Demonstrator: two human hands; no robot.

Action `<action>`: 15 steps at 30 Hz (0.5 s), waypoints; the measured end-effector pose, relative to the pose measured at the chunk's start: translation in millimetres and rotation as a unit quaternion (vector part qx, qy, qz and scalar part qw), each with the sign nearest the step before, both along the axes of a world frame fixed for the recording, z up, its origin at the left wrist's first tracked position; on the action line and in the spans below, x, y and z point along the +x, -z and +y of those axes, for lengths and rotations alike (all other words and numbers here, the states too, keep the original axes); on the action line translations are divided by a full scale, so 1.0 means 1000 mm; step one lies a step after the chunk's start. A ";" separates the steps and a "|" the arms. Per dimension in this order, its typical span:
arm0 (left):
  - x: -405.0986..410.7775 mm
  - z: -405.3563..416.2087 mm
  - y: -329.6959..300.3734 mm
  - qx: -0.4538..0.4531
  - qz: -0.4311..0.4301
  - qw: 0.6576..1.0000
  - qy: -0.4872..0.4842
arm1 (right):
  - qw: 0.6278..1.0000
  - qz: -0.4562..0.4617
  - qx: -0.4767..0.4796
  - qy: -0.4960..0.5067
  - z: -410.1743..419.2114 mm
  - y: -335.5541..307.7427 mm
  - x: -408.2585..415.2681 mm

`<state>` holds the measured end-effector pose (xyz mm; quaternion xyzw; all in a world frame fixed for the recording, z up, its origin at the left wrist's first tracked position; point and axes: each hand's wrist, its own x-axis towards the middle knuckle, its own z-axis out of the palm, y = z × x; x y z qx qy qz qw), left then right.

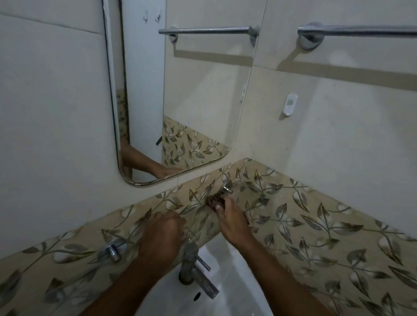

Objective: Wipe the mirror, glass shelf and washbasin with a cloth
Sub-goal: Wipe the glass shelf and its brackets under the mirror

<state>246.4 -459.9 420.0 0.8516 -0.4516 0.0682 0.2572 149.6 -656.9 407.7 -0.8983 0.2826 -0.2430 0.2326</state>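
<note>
Nearest the camera sits the white ceramic washbasin (222,299), with a chrome pillar tap (194,269) standing on its back rim. Just beyond the tap, the clear glass shelf (197,219) runs along the wall on two round chrome brackets (112,250), one at the left and one near the corner; its surface is hard to pick out against the leaf-patterned beige tile band (319,234) behind it. The left hand (162,234) is on the shelf's middle with fingers curled under; what its grip encloses cannot be told. The right hand (228,218) reaches further along, fingertips pressed on a small dark crumpled cloth (214,202) lying just below the corner bracket. Above the shelf hangs the rounded frameless mirror (181,97), showing a forearm at its lower edge. On the far right wall are a chrome towel rail (366,31) and a white adhesive hook (290,105).
</note>
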 end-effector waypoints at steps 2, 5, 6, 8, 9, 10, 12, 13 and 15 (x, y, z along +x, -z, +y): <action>0.004 -0.010 0.011 -0.010 0.000 1.000 0.008 | 0.997 -0.012 -0.037 -0.060 0.010 0.005 -0.013; 0.010 -0.029 0.022 0.016 0.012 1.000 0.022 | 0.994 -0.009 -0.085 -0.065 -0.002 0.006 -0.024; 0.009 -0.035 0.020 0.029 0.015 0.999 0.027 | 0.994 0.001 -0.096 -0.052 -0.011 0.005 -0.026; 0.006 -0.043 0.018 0.047 0.012 0.999 0.010 | 0.996 0.028 -0.090 0.001 -0.031 -0.002 -0.024; 0.004 -0.045 0.017 0.050 0.012 0.999 0.003 | 0.995 0.043 -0.084 0.030 -0.043 -0.005 -0.021; 0.003 -0.047 0.017 0.048 0.010 0.999 0.004 | 0.993 0.067 -0.087 0.054 -0.053 -0.010 -0.017; -0.003 -0.047 0.011 0.041 0.001 0.999 0.008 | 0.981 0.136 -0.115 0.076 -0.068 -0.019 -0.007; -0.006 -0.046 0.008 0.040 0.000 0.999 0.009 | 0.975 0.161 -0.130 0.079 -0.073 -0.022 -0.001; -0.007 -0.048 0.009 0.045 -0.009 0.999 0.009 | 0.964 0.196 -0.158 0.087 -0.079 -0.027 0.007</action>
